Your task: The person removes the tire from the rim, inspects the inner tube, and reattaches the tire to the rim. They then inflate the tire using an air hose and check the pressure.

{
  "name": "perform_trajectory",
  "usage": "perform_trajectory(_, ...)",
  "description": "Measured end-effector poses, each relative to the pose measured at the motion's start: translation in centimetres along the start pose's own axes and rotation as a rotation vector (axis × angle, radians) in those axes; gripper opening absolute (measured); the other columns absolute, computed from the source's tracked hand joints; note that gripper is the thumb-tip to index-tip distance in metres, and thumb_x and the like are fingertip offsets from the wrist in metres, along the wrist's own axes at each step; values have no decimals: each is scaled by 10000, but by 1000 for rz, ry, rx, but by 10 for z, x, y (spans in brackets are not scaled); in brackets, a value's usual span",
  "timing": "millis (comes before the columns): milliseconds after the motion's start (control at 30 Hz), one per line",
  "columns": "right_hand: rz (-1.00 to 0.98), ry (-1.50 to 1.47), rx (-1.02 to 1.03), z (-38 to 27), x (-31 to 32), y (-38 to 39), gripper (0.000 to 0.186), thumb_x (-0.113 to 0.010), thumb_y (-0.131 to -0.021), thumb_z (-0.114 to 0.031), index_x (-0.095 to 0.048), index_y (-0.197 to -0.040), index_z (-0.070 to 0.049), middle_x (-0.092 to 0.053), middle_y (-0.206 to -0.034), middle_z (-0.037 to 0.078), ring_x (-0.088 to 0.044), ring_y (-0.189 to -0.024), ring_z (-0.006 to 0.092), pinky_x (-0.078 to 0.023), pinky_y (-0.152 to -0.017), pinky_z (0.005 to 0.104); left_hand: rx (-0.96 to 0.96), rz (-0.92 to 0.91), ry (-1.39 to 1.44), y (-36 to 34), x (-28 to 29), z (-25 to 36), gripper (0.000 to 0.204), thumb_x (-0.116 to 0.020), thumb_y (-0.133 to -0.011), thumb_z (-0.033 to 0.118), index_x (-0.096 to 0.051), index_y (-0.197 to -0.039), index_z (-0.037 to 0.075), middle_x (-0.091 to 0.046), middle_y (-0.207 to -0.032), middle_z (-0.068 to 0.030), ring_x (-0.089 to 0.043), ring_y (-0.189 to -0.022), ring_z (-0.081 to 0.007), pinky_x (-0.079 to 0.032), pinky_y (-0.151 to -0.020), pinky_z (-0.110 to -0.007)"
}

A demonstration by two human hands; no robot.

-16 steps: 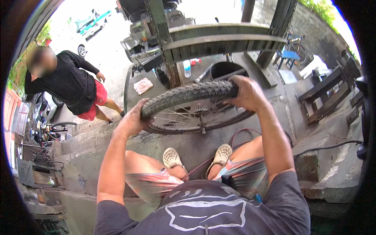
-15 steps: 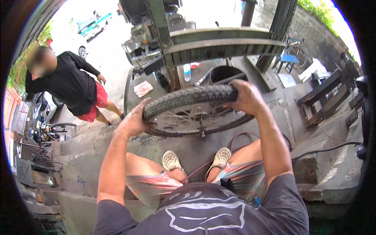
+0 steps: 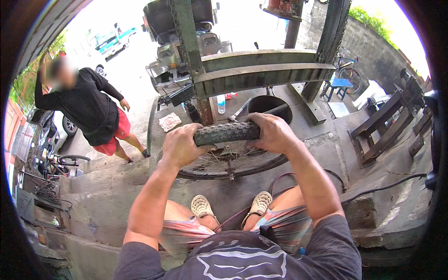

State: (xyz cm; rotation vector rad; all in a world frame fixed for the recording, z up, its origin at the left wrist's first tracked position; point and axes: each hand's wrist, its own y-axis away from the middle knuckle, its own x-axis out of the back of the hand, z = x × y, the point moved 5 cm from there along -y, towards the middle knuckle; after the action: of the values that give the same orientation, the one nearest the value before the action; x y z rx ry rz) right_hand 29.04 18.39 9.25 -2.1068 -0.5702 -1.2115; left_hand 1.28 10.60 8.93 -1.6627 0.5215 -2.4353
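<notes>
A bicycle wheel with a knobby black tire (image 3: 227,134) stands tilted on the concrete in front of my feet. Its spokes and hub (image 3: 229,156) show below the raised near part of the tire. My left hand (image 3: 183,145) grips the tire on its left, thumb over the near side. On the right, my right hand (image 3: 273,134) is wrapped round the same tire, a short stretch of tread between the two hands. The fingers under the tire are partly hidden.
Behind the wheel stand a black bucket (image 3: 280,106), a plastic bottle (image 3: 221,104) and a pinkish cloth (image 3: 170,122). A green steel frame (image 3: 266,70) crosses beyond. Another person (image 3: 88,102) stands at the left by concrete steps. A hose (image 3: 242,211) runs near my feet; a blue stool (image 3: 340,84) is back right.
My hands have moved closer together along the tire, the left going right and the right going left. The hand-held part sits lower in view. The other person has shifted slightly.
</notes>
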Motion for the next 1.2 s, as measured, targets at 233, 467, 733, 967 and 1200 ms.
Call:
perform_trajectory(233,90,-219,-321,129,-36,52,807,-1017,-705,-200,-657,-1417,-78,-774,-1224,201,-722,-1222,397,-561,-1069,456,31,116,57,17,9,-79,648,-1003,-710,407,-765,-1224,91,-810,-1134,-154,-776,-1076,-380,-605,-939,-471)
perform_trajectory(467,286,-95,5,41,27,3,792,-1018,-686,-279,-687,-1358,-22,-768,-1225,211,-727,-1203,402,-576,-1026,465,118,124,420,62,35,-162,814,-1018,-728,418,-698,-1360,17,-791,-1173,-124,-749,-1113,-275,-563,-1016,-406)
perform_trajectory(733,56,156,152,-22,5,-39,736,-962,-738,-316,-636,-1329,-22,-729,-1179,208,-705,-1172,436,-558,-1022,519,-112,55,289,5,30,-30,955,-999,-722,454,-615,-1508,71,-734,-1324,-175,-710,-1263,-345,-540,-1113,-461)
perform_trajectory(967,-24,108,-64,38,8,-27,869,-884,-784,-692,-705,-1392,-97,-783,-1201,243,-736,-1152,449,-589,-991,511,-119,18,-58,-11,-3,-13,725,-976,-748,483,-704,-1278,70,-768,-1144,-162,-741,-1103,-397,-583,-954,-496)
perform_trajectory(1200,120,118,25,48,-10,-20,732,-916,-773,-608,-723,-1300,-138,-794,-1028,188,-761,-1016,433,-607,-893,542,-5,76,-103,-12,-10,-20,717,-990,-732,493,-708,-1257,93,-796,-1123,-160,-768,-1053,-401,-605,-883,-498)
